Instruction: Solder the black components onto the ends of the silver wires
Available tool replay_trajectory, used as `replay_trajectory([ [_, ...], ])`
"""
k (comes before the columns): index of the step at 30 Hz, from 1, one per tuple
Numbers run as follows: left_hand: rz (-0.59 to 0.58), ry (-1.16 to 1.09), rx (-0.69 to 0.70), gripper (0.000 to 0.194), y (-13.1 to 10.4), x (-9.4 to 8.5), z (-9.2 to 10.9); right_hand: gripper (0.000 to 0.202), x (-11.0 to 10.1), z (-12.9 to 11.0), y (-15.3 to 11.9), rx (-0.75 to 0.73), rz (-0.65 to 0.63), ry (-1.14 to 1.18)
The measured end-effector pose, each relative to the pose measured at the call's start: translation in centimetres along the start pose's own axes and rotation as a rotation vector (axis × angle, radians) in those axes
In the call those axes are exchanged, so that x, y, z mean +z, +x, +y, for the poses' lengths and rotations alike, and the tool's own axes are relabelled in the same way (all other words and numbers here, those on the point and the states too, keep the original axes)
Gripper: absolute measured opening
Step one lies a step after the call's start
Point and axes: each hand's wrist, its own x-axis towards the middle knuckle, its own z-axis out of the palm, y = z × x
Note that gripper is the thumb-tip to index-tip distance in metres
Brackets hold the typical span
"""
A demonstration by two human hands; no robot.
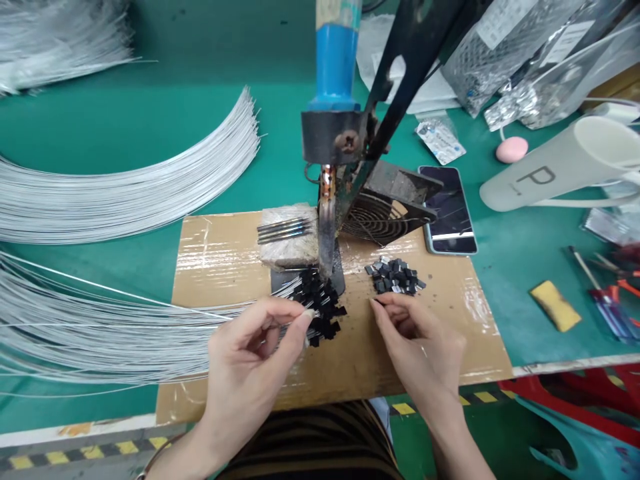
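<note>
My left hand (265,353) is closed in a pinch, thumb against forefinger, on the end of a white wire (150,293) that runs in from the left. Just behind those fingertips lies a heap of black connector pieces (317,293) on the ends of many wires. My right hand (420,340) pinches a small black piece, mostly covered by the fingertips. Beyond it sits a pile of loose small black pieces (395,275) with shiny metal parts. A soldering iron (327,220) with a blue handle hangs tip down above the wire ends, clamped to a black metal arm.
Cardboard (215,260) covers the work spot. Thin solder-like rods rest on a pale block (290,247). A black fan (385,213), a phone (453,213), a white cup (555,167) and a yellow sponge (555,305) stand right. Another wire bundle (150,193) lies left.
</note>
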Motion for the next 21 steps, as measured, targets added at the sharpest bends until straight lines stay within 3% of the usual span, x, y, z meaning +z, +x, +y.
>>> replay_trajectory([
  [4,0.008,0.026,0.013,0.009,0.0,0.0,0.0,0.006,-0.5,-0.3,0.0,0.155,0.016,0.217],
  [9,0.01,0.052,0.035,0.007,0.0,0.1,-0.1,0.008,-0.7,-1.2,0.0,0.152,-0.017,0.461],
  [18,0.007,0.111,0.063,0.006,-0.2,0.2,-0.2,0.015,0.6,-4.2,-0.3,0.118,-0.287,0.666],
  [21,-0.002,0.127,0.066,0.006,-0.2,0.1,-0.1,0.014,1.1,-4.7,-0.5,0.122,-0.325,0.709],
])
